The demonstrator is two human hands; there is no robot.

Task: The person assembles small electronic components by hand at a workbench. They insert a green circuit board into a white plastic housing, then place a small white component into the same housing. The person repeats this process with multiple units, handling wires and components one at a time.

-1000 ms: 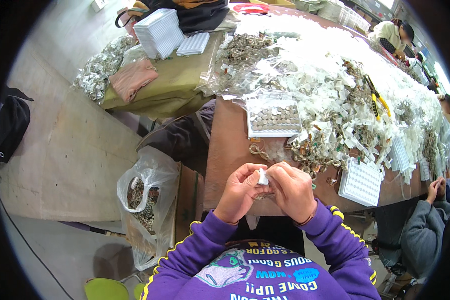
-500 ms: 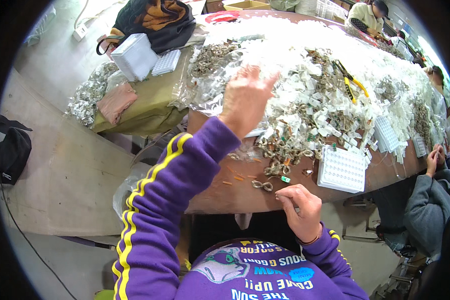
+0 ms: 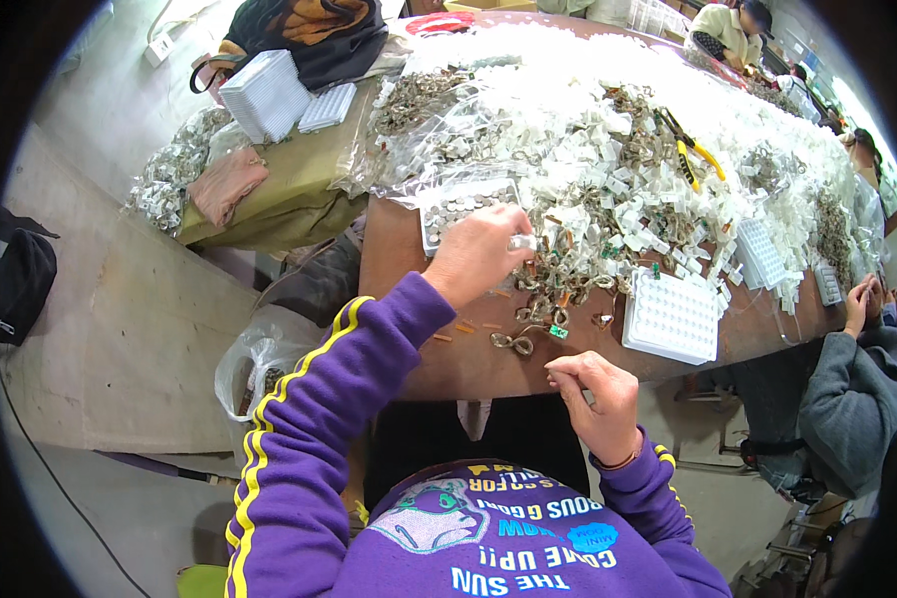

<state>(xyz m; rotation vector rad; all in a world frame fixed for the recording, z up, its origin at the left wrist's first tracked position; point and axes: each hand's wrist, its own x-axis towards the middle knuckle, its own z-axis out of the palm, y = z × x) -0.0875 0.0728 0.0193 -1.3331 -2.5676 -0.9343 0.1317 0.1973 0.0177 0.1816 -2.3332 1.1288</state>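
Note:
My left hand (image 3: 476, 254) is closed, with a small clear-white plastic piece (image 3: 520, 242) pinched at its fingertips. Just beyond it lies a white tray (image 3: 431, 235) holding many small round grey pieces. Beside these fingers spreads a heap of small clear-white plastic pieces (image 3: 568, 164), mixed with coiled brownish loops (image 3: 553, 299). My right hand (image 3: 600, 399) is held at the table's near edge, thumb and fingertips pressed together; what they hold, if anything, is too small to make out. A figure-eight loop (image 3: 511, 344) and a small green piece (image 3: 558, 332) lie near it.
A white tray with rows of round wells (image 3: 671, 321) stands right of the loops. Yellow-handled pliers (image 3: 693, 154) rest on the heap. Stacked white trays (image 3: 266, 97) stand at the left. A co-worker's hand (image 3: 860, 304) is at the right edge.
My left hand has come back from over the heap, toward me, and now pinches a small plastic piece. The tray of round pieces has come into view. My right hand stays pinched.

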